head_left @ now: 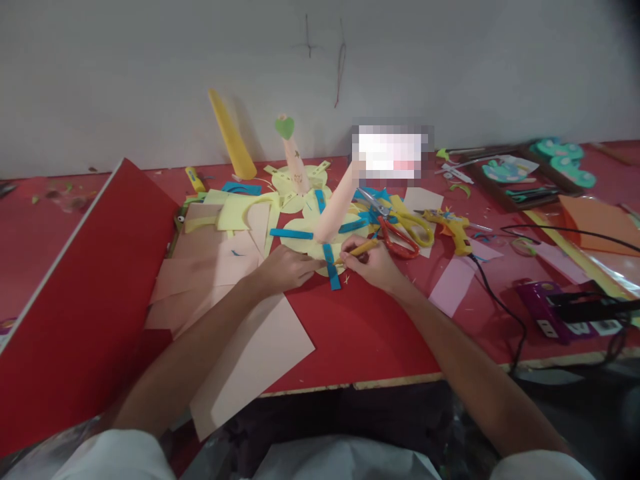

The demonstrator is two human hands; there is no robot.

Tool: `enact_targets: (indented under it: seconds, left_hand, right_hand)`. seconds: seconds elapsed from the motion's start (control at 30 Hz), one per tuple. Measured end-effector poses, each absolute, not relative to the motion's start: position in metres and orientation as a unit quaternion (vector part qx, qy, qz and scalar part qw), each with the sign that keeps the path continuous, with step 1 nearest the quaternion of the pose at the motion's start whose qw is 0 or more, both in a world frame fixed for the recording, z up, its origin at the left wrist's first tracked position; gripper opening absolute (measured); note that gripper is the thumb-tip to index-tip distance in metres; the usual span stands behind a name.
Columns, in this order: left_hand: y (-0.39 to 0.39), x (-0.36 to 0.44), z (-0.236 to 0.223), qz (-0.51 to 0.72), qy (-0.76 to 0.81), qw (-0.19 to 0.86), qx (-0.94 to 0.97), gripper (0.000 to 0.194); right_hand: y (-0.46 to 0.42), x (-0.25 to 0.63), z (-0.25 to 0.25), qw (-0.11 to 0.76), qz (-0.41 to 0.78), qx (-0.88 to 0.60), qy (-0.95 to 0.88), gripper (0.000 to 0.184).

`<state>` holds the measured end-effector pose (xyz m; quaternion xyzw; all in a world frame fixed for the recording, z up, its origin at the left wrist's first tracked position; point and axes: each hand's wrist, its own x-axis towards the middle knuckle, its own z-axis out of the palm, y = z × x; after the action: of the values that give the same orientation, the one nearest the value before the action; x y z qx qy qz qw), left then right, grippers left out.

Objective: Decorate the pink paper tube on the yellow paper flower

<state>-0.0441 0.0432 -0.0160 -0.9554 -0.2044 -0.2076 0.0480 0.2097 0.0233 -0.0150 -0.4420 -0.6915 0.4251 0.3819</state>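
Observation:
My right hand (369, 264) grips a yellow pencil (364, 248), its tip over a blue paper strip (329, 257). That strip lies on a pale yellow petal-shaped paper base (295, 225), with more blue strips on its other petals. A pale pink paper cone (336, 207) rises tilted from the middle of the base. My left hand (287, 270) is closed at the near edge of the base, fingertips beside the blue strip. Behind stands a similar paper piece (296, 170) topped with a green heart (285, 127).
Red-handled scissors (397, 239), yellow-handled scissors (417, 223) and a yellow glue gun (454, 230) lie to the right. Paper sheets (255, 360) and a red board (90, 287) are at left. A purple box (555, 310) sits near the right edge; a screen is blurred at the back.

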Motion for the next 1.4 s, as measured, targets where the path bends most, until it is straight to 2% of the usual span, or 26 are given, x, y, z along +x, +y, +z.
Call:
enact_targets:
  seconds: [0.17, 0.37, 0.6, 0.87, 1.4]
  left_hand:
    - [0.0411, -0.0442, -0.0132, -0.203, -0.189, 0.015, -0.961, 0.041]
    - [0.0404, -0.0434, -0.0127, -0.217, -0.184, 0.018, -0.958, 0.036]
    - [0.0407, -0.0433, -0.0132, -0.22, -0.183, 0.011, -0.958, 0.038]
    - [0.0402, -0.0427, -0.0107, -0.229, -0.177, 0.023, -0.957, 0.035]
    - [0.0406, -0.0425, -0.013, -0.218, -0.191, 0.008, -0.957, 0.032]
  right_hand:
    - [0.0229, 0.2085, -0.0135, 0.353, 0.434, -0.442, -0.702, 0.019]
    - [0.0207, 0.2071, -0.0122, 0.333, 0.434, -0.437, -0.714, 0.019]
    - [0.0224, 0.2088, -0.0117, 0.343, 0.397, -0.457, -0.718, 0.015]
    - [0.0205, 0.2083, -0.0135, 0.32, 0.425, -0.429, -0.73, 0.017]
    - [0.0229, 0.2092, -0.0168, 0.332, 0.392, -0.443, -0.735, 0.019]
